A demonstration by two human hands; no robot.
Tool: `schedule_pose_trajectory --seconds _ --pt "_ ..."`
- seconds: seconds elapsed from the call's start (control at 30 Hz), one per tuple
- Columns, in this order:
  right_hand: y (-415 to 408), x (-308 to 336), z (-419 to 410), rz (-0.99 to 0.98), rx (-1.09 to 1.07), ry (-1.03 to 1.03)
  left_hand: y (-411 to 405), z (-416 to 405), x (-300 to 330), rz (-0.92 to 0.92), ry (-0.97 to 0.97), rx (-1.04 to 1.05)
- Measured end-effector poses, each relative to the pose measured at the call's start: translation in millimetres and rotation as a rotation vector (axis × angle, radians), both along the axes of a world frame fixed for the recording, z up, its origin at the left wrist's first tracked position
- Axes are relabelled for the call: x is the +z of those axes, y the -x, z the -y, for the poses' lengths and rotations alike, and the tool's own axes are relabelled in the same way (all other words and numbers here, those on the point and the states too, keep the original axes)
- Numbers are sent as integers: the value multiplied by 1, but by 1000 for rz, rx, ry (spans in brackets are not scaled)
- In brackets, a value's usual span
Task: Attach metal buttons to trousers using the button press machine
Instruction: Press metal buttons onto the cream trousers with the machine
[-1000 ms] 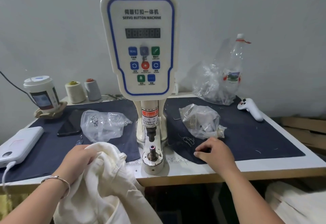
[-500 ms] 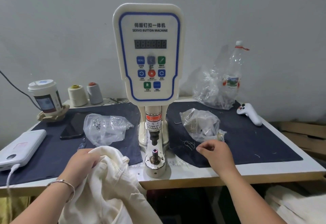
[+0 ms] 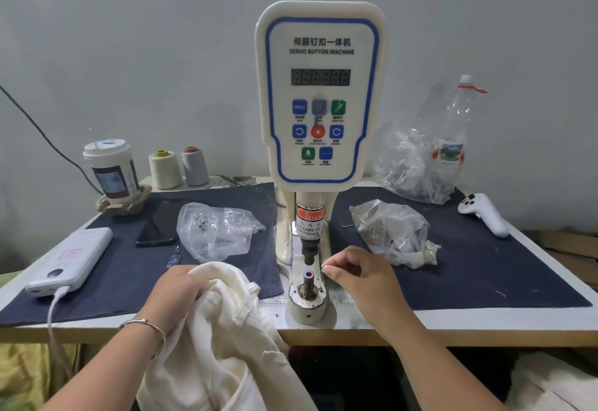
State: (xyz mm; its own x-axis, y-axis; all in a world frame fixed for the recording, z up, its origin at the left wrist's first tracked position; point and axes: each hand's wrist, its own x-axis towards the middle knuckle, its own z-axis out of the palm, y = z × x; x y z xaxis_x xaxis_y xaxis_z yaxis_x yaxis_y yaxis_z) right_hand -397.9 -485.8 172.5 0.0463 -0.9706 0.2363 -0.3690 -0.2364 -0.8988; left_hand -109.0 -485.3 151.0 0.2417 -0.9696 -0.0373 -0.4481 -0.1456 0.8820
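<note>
left hand (image 3: 176, 291) grips trousers (image 3: 223, 339) | right hand (image 3: 359, 276) beside machine (image 3: 318, 93)

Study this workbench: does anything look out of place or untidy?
Yes. Loose thread scraps litter the dark blue mat on the right, and a phone and a white controller lie among the sewing supplies. Nothing looks spilled or damaged.

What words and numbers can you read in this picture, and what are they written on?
"伺服钉扣一体机" and "SERVO BUTTON MACHINE": top of the button machine's panel.
"MENU": blue button.
"CARE OF", "FINGER": warning sticker; its left edge curves out of sight.
"14", "18": ruler strip on the table edge.
Too small or blurred: display digits, other button captions, cup label, bottle label.
</note>
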Motion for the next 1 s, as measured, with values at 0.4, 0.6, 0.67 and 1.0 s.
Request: schedule_pose_trajectory --seconds 0.4,0.6,0.67,1.0 --pt "-16 0 2 -110 68 84 -1 2 -2 -16 -4 -6" --pt "-14 -1 3 -161 22 163 -1 1 -1 17 -20 13" --pt "-14 -1 3 -170 19 178 1 1 1 25 -19 11" --pt "-11 -1 4 -147 28 150 3 -2 4 34 -32 18"
